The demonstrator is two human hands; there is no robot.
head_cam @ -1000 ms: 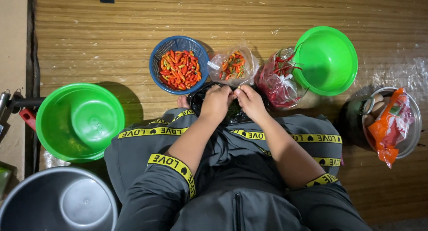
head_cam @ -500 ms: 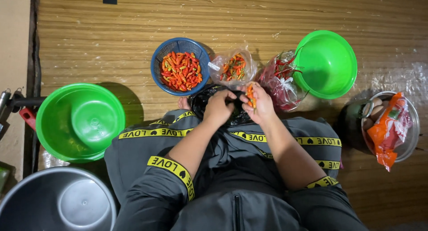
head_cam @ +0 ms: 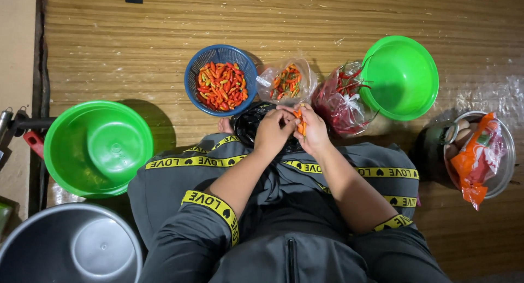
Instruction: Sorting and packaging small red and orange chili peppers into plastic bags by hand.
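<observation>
Since the earlier frame your two hands have closed up together over your lap, and the orange chili (head_cam: pixel 298 122) that sat in your right fingers half a second ago is now pinched between both hands. Your left hand (head_cam: pixel 271 131) curls its fingertips onto the chili from one side; your right hand (head_cam: pixel 314 131) grips it from the other, fingers clenched around it. That chili sits above a black plastic bag (head_cam: pixel 248 124) on your knees, just short of the mat's middle. Ahead of your hands on the woven mat (head_cam: pixel 136 53) stands a blue basket (head_cam: pixel 192 78) filled with red and orange chilies, and just beside it lies a small clear bag (head_cam: pixel 286 82) of mixed chilies. A second clear bag (head_cam: pixel 341 102) holding long red chilies leans against a green bowl (head_cam: pixel 401 78) toward the mat's right side. Another green basin (head_cam: pixel 98 149) rests near the mat's left edge, with a steel pot (head_cam: pixel 68 247) at the near left corner. A metal bowl (head_cam: pixel 505 152) with an orange packet (head_cam: pixel 475 157) sits at the right edge.
</observation>
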